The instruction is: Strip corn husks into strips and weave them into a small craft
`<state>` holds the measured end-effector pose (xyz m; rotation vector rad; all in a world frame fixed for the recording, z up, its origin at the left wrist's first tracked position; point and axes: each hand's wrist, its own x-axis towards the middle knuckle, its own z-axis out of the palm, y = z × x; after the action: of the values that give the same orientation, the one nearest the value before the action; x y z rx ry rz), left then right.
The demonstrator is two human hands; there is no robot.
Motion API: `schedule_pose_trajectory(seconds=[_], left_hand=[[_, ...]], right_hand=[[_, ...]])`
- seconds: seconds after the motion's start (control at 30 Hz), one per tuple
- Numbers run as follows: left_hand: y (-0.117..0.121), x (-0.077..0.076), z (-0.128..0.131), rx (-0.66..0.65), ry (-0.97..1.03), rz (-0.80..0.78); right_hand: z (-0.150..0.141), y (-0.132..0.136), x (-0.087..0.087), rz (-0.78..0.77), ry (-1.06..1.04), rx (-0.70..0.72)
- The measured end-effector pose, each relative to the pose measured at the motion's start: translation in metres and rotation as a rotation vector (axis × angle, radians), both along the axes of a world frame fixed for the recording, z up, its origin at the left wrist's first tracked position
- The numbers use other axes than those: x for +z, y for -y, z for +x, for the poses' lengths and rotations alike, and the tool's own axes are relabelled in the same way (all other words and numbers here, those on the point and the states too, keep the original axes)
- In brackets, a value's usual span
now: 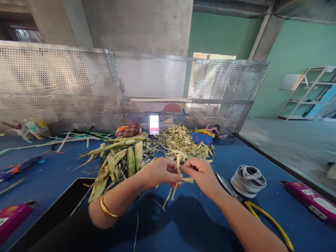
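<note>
Pale strips of corn husk (179, 161) cross between my hands above the blue table. My left hand (168, 171) pinches them where they meet, with loose ends hanging below the fingers and one strip standing up. My right hand (197, 171) is close beside it, thumb and forefinger together at the strips; whether it grips a strip or a thin thread, I cannot make out. Behind my left hand lies a bunch of whole green and yellow husks (131, 157). A heap of shredded husk (181, 140) is just beyond both hands.
To the right are a roll of white string (248, 181), scissors with yellow handles (252, 206) and a magenta device (309, 199). A black tray (68, 199) lies at left, near another magenta device (15, 217). A perforated metal screen (157, 77) bounds the table's back.
</note>
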<state>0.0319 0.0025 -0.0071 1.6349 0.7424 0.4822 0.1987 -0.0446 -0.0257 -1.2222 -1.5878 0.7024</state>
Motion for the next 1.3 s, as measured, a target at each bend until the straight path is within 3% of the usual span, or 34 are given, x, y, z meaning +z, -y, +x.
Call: schedule_pose_trajectory(seconds=[0.07, 0.13, 0.2, 0.27, 0.33, 0.37, 0.47, 0.57, 0.67, 0.8, 0.87, 0.93, 1.03, 1.1, 1.2, 1.3], left_hand=[[0.0, 0.003, 0.001, 0.057, 0.094, -0.078], [-0.003, 0.001, 0.003, 0.211, 0.168, -0.079], [-0.007, -0.005, 0.005, 0.344, 0.172, -0.023], [-0.009, -0.012, 0.005, 0.386, 0.103, 0.083], [-0.007, -0.015, 0.005, 0.301, 0.005, 0.147], [-0.006, -0.015, 0.004, 0.22, -0.031, 0.133], [0.0, -0.006, 0.002, 0.012, -0.025, -0.029], [0.001, 0.001, 0.001, 0.072, 0.116, -0.115], [-0.003, 0.0, 0.004, 0.251, 0.227, -0.086], [-0.007, -0.009, 0.007, 0.393, 0.166, 0.065], [-0.005, -0.012, 0.006, 0.336, 0.081, 0.135], [-0.003, -0.011, 0.004, 0.209, 0.0, 0.145], [0.002, -0.003, 0.0, 0.024, -0.004, 0.037], [0.003, 0.003, -0.001, -0.004, 0.057, -0.045], [0.002, 0.005, 0.0, 0.068, 0.148, -0.153], [0.0, 0.001, 0.003, 0.188, 0.225, -0.242]], right_hand=[[0.001, -0.005, -0.003, -0.202, -0.17, 0.018], [-0.003, -0.005, -0.007, -0.272, -0.228, 0.011], [-0.008, 0.0, -0.009, -0.125, -0.108, -0.03], [-0.012, 0.006, -0.008, 0.125, 0.092, -0.042], [-0.01, 0.009, -0.005, 0.271, 0.214, -0.014], [-0.008, 0.009, -0.004, 0.27, 0.214, -0.001], [0.002, 0.0, -0.001, 0.077, 0.038, -0.021], [0.006, -0.009, -0.005, -0.115, -0.152, -0.022], [-0.001, -0.008, -0.01, -0.141, -0.162, 0.009], [-0.009, 0.004, -0.008, 0.119, 0.1, -0.01], [-0.007, 0.008, -0.005, 0.269, 0.221, -0.027], [-0.003, 0.007, -0.002, 0.29, 0.24, -0.028], [0.001, 0.001, -0.001, 0.092, 0.081, 0.008], [0.002, -0.003, -0.002, -0.106, -0.092, 0.035], [0.002, -0.006, -0.004, -0.335, -0.323, 0.063], [0.002, -0.005, -0.004, -0.345, -0.396, 0.045]])
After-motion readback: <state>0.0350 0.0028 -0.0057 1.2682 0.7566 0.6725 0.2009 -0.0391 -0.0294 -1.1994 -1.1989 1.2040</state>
